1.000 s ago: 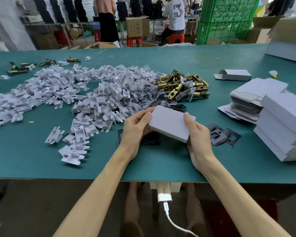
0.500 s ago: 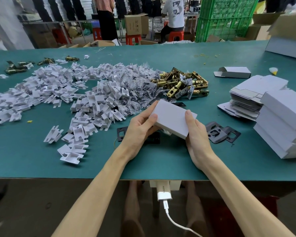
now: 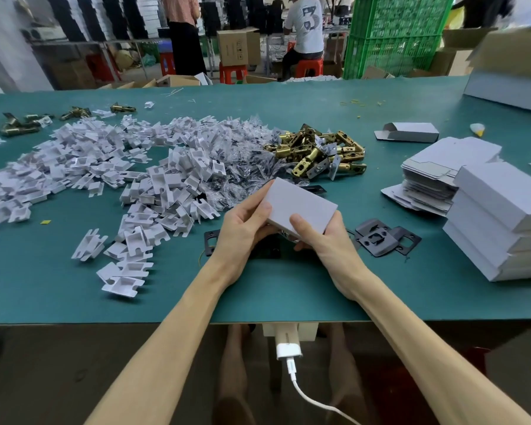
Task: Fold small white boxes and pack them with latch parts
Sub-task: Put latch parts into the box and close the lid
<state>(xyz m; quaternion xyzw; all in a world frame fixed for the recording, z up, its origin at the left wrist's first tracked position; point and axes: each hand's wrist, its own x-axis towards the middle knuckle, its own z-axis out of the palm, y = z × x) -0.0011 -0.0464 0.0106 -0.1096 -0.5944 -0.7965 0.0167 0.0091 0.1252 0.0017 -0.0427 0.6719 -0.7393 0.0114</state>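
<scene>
Slightly tilted, the closed white box (image 3: 301, 207) hangs above the table (image 3: 258, 296) near its front edge, held by the left grip (image 3: 242, 228) and right grip (image 3: 322, 237). Brass latches (image 3: 316, 154) lie beyond it, and black strike plates (image 3: 380, 240) lie just beside it on the right.

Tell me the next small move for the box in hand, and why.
Probably carry the white box to the stack of closed boxes on the right and set it on top. Both the left hand and right hand grip it off the table, and its visible faces look shut.
</scene>
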